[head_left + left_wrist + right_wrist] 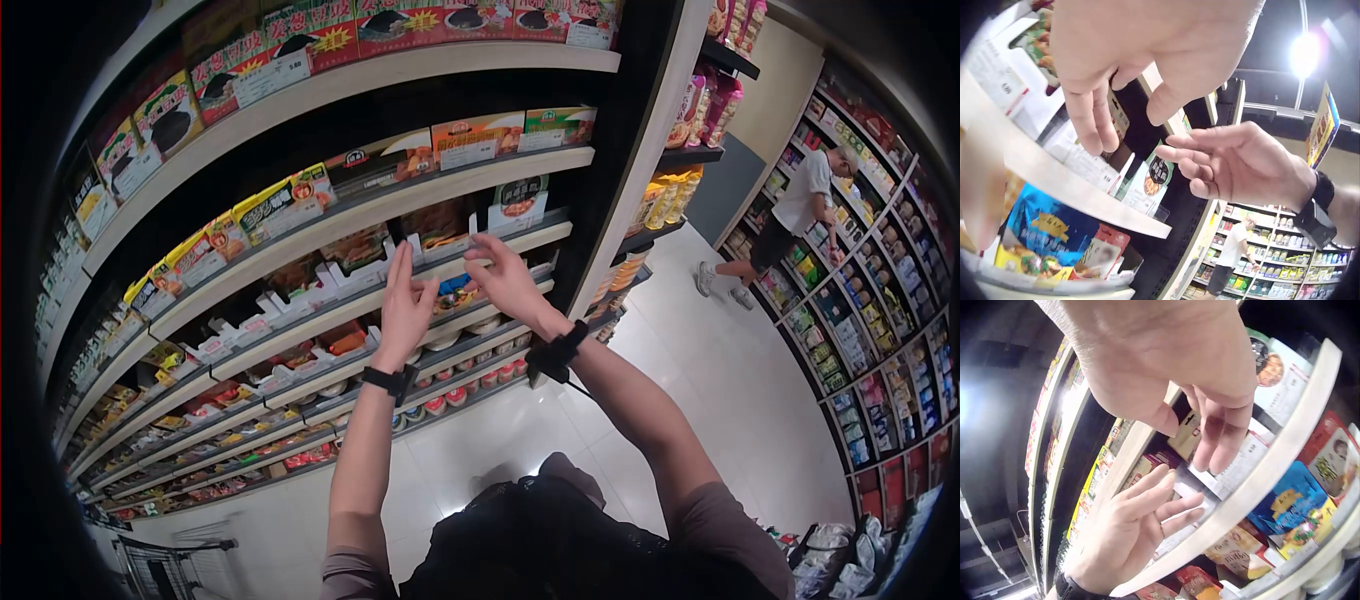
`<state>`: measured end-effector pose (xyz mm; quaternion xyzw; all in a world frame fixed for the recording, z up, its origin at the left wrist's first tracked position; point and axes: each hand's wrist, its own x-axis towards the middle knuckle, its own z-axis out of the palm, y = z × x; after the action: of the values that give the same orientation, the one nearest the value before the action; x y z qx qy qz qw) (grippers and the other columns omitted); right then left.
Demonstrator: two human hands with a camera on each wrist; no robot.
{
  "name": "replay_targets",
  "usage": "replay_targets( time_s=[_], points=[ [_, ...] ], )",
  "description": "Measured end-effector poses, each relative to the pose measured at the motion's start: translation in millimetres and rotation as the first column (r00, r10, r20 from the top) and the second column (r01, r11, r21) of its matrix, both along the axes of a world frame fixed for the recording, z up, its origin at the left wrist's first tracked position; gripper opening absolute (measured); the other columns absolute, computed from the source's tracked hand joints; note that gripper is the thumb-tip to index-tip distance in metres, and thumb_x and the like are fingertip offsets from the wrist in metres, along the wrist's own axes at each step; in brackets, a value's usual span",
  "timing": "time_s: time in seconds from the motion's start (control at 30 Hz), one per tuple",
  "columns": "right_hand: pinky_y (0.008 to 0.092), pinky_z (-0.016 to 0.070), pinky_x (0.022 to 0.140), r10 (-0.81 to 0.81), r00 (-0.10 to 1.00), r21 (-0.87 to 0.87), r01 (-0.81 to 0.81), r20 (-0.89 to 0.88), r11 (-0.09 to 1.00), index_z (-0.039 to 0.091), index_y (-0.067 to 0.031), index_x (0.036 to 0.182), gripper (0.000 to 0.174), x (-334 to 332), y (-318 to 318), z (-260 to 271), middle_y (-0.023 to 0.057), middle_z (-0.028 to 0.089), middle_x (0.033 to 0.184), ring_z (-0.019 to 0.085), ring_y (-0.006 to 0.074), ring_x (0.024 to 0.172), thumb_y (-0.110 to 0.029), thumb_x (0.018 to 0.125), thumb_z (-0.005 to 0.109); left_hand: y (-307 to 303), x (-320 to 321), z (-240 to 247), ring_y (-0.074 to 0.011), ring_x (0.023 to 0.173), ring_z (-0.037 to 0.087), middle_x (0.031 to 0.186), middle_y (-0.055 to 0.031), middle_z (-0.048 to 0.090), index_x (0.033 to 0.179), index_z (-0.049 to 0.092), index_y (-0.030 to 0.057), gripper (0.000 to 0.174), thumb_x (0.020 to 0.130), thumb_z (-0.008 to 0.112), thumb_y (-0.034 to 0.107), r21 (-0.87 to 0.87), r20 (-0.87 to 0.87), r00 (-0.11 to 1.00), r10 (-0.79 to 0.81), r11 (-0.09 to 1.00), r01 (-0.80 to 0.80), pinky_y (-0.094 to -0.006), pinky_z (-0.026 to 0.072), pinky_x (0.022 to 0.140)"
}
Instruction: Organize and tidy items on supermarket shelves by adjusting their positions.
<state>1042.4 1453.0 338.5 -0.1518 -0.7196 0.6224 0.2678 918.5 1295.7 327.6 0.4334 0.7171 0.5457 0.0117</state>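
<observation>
My left hand [405,312] is raised before the shelf, its fingers extended and holding nothing. To its right, my right hand [508,287] has loosely bent, spread fingers with nothing between them; the hands are apart. Behind them, white open-front cartons [370,275] stand on a shelf ledge, beside a green-and-white pack [520,205]. In the left wrist view a blue pouch [1054,222] lies on the shelf below. The right wrist view shows the right fingers in front of a white price label [1250,453]; whether they touch it, I cannot tell.
A shelf upright [640,150] stands right of the hands, with hanging snack packs [675,195] beyond. Farther right, a person in a white shirt [803,195] faces other shelves. A black cart [165,560] is at lower left. Boxes [475,140] line the shelf above.
</observation>
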Motion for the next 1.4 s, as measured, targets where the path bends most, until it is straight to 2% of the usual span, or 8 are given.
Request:
replay_targets(
  time_s=[0.13,0.17,0.3,0.4,0.57,0.97,1.27,1.4],
  points=[
    [0.0442,0.0547,0.08,-0.236,0.965,0.5,0.15,0.114,0.853,0.045,0.0037,0.142,0.056,-38.8,23.5,24.7,0.0207,0.073,0.099,0.072,0.038,0.083,-0.017,0.092,0.06,51.4,-26.2,-8.1,-0.0353,0.101,0.069,0.16,-0.0313,0.024,0.157,0.021,-0.004,0.081,0.094,0.067,0.02,-0.133,-0.158,0.969,0.192,0.968,-0.213,-0.0377,0.0551,0.088],
    [0.049,0.0528,0.082,-0.217,0.97,0.469,0.14,0.114,0.872,0.044,0.0079,0.141,0.056,-44.6,26.9,25.4,0.0248,0.072,0.085,0.069,0.0454,0.085,-0.017,0.092,0.058,60.4,-27.3,-10.6,-0.0398,0.099,0.067,0.15,-0.0354,0.035,0.147,0.033,-0.0097,0.072,0.093,0.068,0.021,-0.074,-0.316,0.907,0.278,0.946,-0.316,-0.0413,0.0549,0.085],
    [0.0385,0.0532,0.055,-0.187,0.959,0.505,0.057,0.211,0.862,0.038,0.0202,0.134,0.06,-69.5,53.5,12.8,0.0182,0.067,0.067,0.067,0.0281,0.052,-0.018,0.095,0.061,74.8,-25.5,2.2,-0.0455,0.087,0.061,0.105,-0.0272,0.05,0.109,0.044,-0.0062,0.04,0.093,0.068,0.021,-0.01,-0.07,0.954,0.291,0.956,-0.293,-0.0504,0.0499,0.08],
    [0.0376,0.0528,0.047,-0.039,0.939,0.374,-0.098,0.342,0.922,0.04,0.021,0.128,0.055,-65.4,64.1,34.1,0.0181,0.066,0.063,0.066,0.0267,0.05,-0.018,0.095,0.061,85.6,-31.9,-4.6,-0.0463,0.089,0.057,0.103,-0.0268,0.05,0.107,0.044,-0.0063,0.038,0.093,0.067,0.021,-0.053,-0.15,0.904,0.4,0.91,-0.411,-0.0515,0.0483,0.077],
    [0.0367,0.0595,0.056,0.059,0.893,0.334,-0.228,0.447,0.915,0.064,0.0106,0.061,0.048,-65.7,90.0,52.7,0.018,0.066,0.056,0.07,0.0256,0.053,-0.024,0.095,0.06,103.2,-34.0,-10.5,-0.0496,0.091,0.055,0.098,-0.0279,0.052,0.096,0.053,-0.0058,0.033,0.095,0.066,0.024,-0.047,-0.251,0.801,0.544,0.819,-0.571,-0.0546,0.0456,0.077],
    [0.0322,0.0583,0.05,0.235,0.844,0.228,-0.38,0.482,0.897,0.058,0.0169,0.11,0.037,-65.1,115.5,45.3,0.0152,0.072,0.074,0.07,0.0206,0.057,-0.017,0.095,0.061,115.3,-29.3,-11.1,-0.0495,0.08,0.064,0.091,-0.028,0.061,0.095,0.055,-0.0039,0.02,0.099,0.055,0.015,-0.165,-0.468,0.717,0.516,0.746,-0.645,-0.0548,0.053,0.068],
    [0.035,0.0583,0.056,0.09,0.841,0.435,-0.363,0.533,0.824,0.061,0.0125,0.098,0.031,-71.1,108.4,44.0,0.0152,0.072,0.072,0.072,0.0225,0.057,-0.018,0.092,0.061,110.9,-23.5,-1.1,-0.0484,0.082,0.063,0.091,-0.0283,0.061,0.093,0.056,-0.0051,0.015,0.098,0.053,0.009,-0.18,-0.442,0.731,0.521,0.746,-0.641,-0.0545,0.0513,0.069],
    [0.0365,0.0582,0.058,0.045,0.837,0.473,-0.352,0.546,0.808,0.065,0.0103,0.086,0.03,-77.4,108.6,36.5,0.0138,0.071,0.067,0.072,0.0233,0.058,-0.019,0.092,0.061,114.9,-28.2,4.4,-0.0456,0.083,0.067,0.092,-0.0256,0.064,0.091,0.062,-0.0043,0.014,0.084,0.063,0.007,-0.229,-0.467,0.717,0.518,0.712,-0.664,-0.0522,0.0551,0.072]
  ],
)
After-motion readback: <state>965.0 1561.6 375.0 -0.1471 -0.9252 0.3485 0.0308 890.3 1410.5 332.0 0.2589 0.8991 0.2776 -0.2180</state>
